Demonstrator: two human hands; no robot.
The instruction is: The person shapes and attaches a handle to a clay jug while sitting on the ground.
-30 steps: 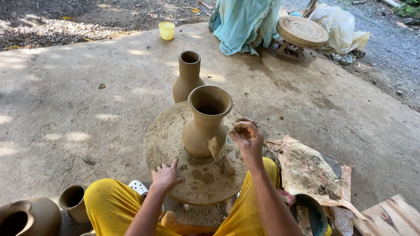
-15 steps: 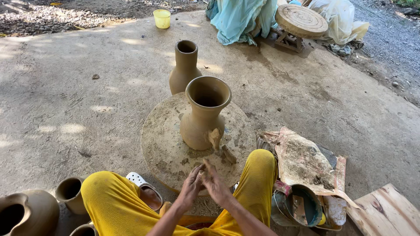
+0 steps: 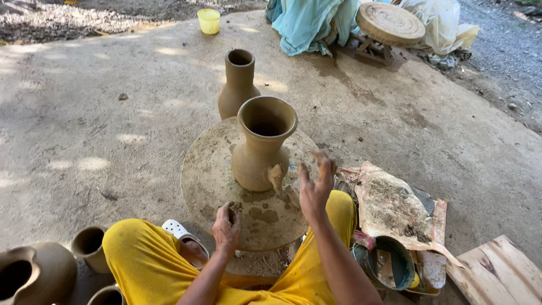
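Your left hand (image 3: 227, 225) rests on the round clay-smeared turntable (image 3: 212, 175), pinching a clay lump. Your right hand (image 3: 314, 187) hovers open beside the unfired wide-mouthed brown clay vase (image 3: 261, 149).

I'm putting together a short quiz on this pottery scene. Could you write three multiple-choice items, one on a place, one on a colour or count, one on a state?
1. Where does the wide-mouthed clay vase stand?
A. On the round clay-smeared wheel
B. On the wooden board
C. Inside the dark bowl

2. What colour is the small cup at the far edge of the concrete floor?
A. Blue
B. Yellow
C. Red

3. How is the right hand held?
A. Flat on the floor
B. Closed round the vase's neck
C. Raised with fingers spread, beside the vase

Answers:
1 A: the vase sits upright on the wheel, in front of the person's knees.
2 B: the cup is plainly yellow against the grey ground.
3 C: the right hand is lifted open next to the vase, gripping nothing, while the left hand rests at the wheel's near rim.
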